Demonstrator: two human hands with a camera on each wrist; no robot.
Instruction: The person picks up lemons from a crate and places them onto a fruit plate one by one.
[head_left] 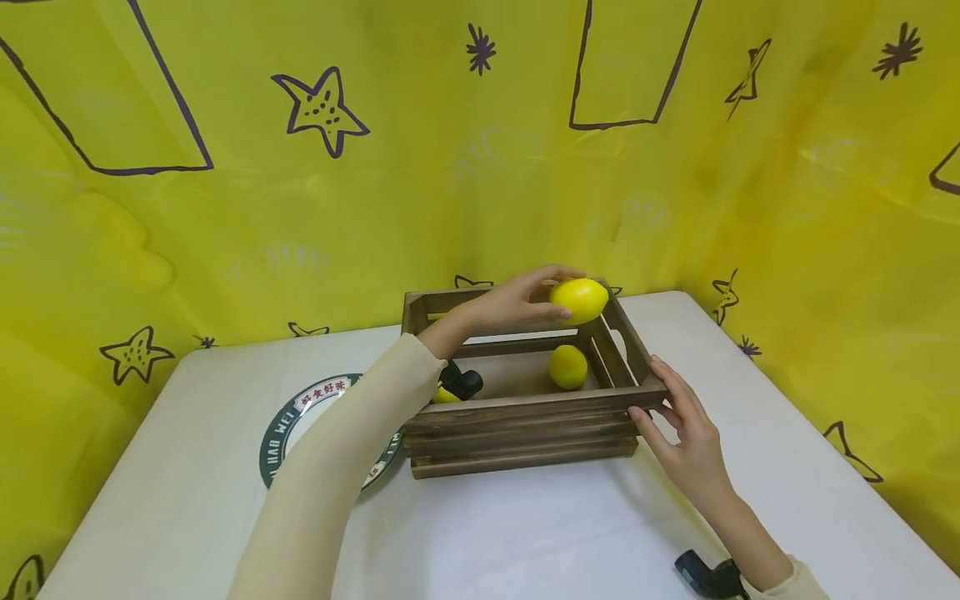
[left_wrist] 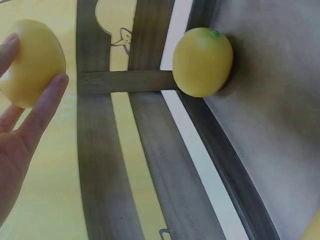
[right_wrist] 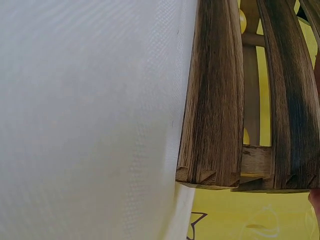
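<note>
The left hand (head_left: 517,304) holds a lemon (head_left: 579,300) between thumb and fingertips, above the far right corner of the wooden crate (head_left: 517,425). Its long axis lies almost level, pointing away from the fingers. The right hand (head_left: 686,433) (fingers straight) rests against the crate's near right corner. A second lemon (head_left: 567,367) lies inside, below.

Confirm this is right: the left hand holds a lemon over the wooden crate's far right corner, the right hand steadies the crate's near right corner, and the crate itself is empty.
One thing is wrong: the wooden crate is not empty. The head view shows a second lemon on its floor near the right wall. The rest stands: the left hand holds a lemon over the far right corner, and the right hand steadies the near right corner.
</note>
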